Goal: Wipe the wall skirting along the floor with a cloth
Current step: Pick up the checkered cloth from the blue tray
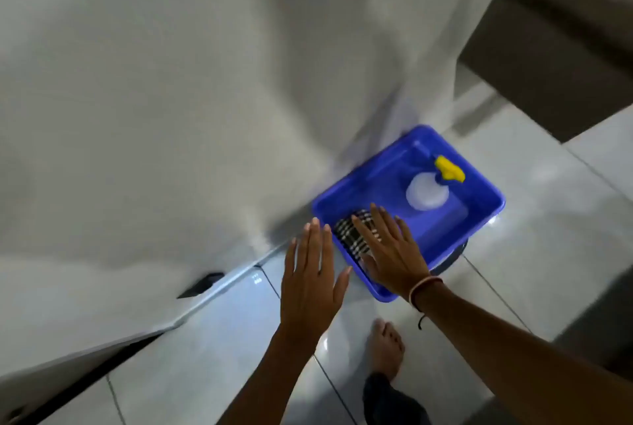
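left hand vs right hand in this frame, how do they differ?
The right hand reaches over the blue tub, above the checked cloth; the left hand hangs outside the tub, over the floor. The right wrist wears a band; the left wrist is bare. Both are flat, fingers spread, palms down, holding nothing.

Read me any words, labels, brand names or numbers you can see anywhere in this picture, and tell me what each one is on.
No text can be read in this view.
Spray bottle in the blue tub: no label shows from above.
Checked cloth: only a woven pattern, no writing.
Floor tile by the wall: a small cluster of bright dots, too small and blurred to tell whether it is print.
Curtain: plain.
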A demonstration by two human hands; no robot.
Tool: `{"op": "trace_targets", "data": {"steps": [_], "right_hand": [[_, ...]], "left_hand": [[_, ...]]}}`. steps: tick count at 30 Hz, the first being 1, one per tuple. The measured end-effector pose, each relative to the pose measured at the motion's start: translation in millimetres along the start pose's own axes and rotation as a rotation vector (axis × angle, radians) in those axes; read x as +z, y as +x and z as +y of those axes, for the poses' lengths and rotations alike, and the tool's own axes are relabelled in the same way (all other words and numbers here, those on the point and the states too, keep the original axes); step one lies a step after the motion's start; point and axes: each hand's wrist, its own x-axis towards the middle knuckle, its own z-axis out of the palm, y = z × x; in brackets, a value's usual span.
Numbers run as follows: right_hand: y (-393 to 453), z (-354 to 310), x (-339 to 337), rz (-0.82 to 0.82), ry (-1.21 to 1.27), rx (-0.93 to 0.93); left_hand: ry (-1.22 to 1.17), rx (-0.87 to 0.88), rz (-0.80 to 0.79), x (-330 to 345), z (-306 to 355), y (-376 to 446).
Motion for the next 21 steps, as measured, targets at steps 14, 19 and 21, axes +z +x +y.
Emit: {"op": "trace_targets", "data": {"steps": [14, 19, 21], "right_hand": [[57, 18, 103, -0.08, 0.09, 0.199], [19, -70, 69, 0.641, 0.65, 0.679], [2, -143, 85, 0.943, 0.811, 0.732]], "left_hand": [[0.158, 0.261, -0.169, 87, -105, -8], [0.393, 0.549, -0.061, 17, -197, 4], [0.465, 0.645, -0.031, 16, -225, 7]]}}
